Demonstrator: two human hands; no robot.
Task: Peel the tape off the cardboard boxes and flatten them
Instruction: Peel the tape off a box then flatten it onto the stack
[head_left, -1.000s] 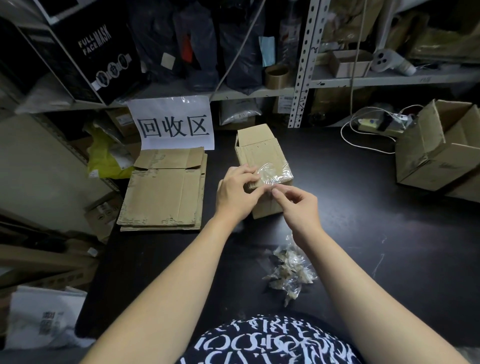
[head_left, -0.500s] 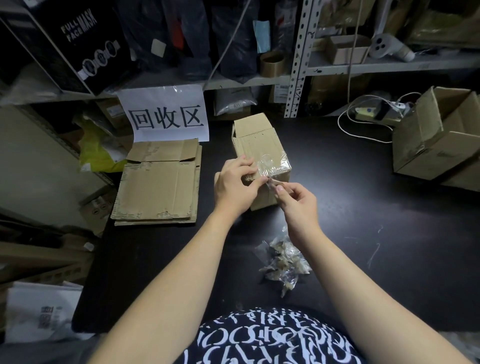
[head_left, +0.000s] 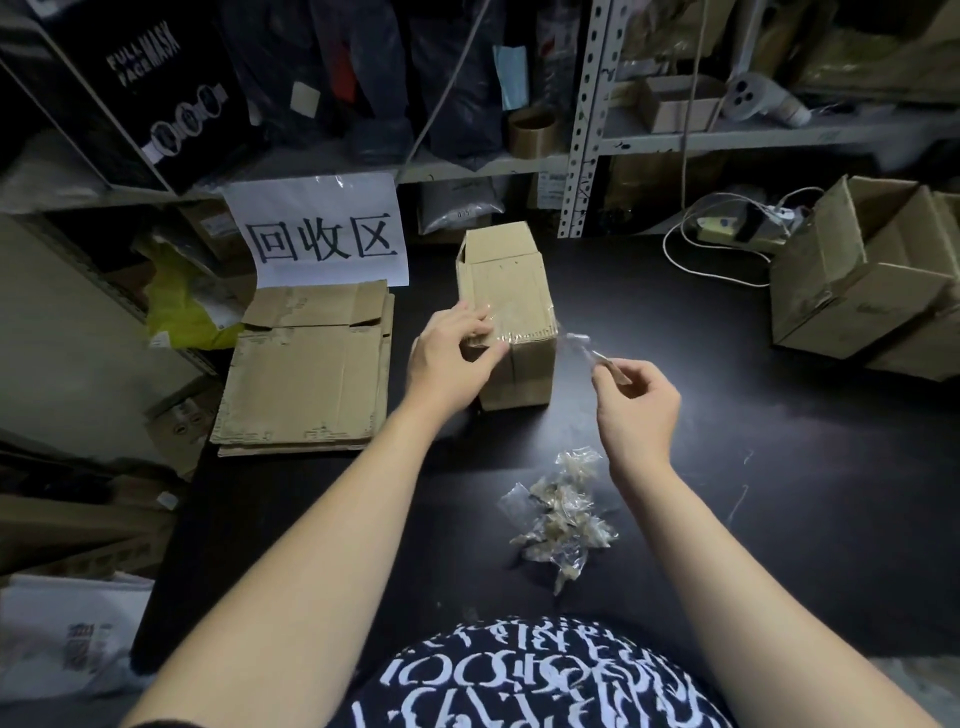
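A small cardboard box (head_left: 511, 291) lies on the dark table (head_left: 779, 467), one flap open at its far end. My left hand (head_left: 449, 358) holds the box's near left corner, fingers curled over its top edge. To the right of the box, my right hand (head_left: 636, 402) pinches a strip of clear tape (head_left: 582, 345) that stretches back toward the box's near right corner. A heap of crumpled peeled tape (head_left: 561, 519) lies on the table below my right hand.
Flattened cardboard boxes (head_left: 306, 374) are stacked at the table's left, under a white paper sign (head_left: 322, 234). Open cardboard boxes (head_left: 872, 280) stand at the right edge beside a white cable (head_left: 696, 260). Metal shelves full of goods run along the back.
My right hand has pulled away to the right with the tape strip, lifting it off the box top. My left hand stays on the box's near left corner.
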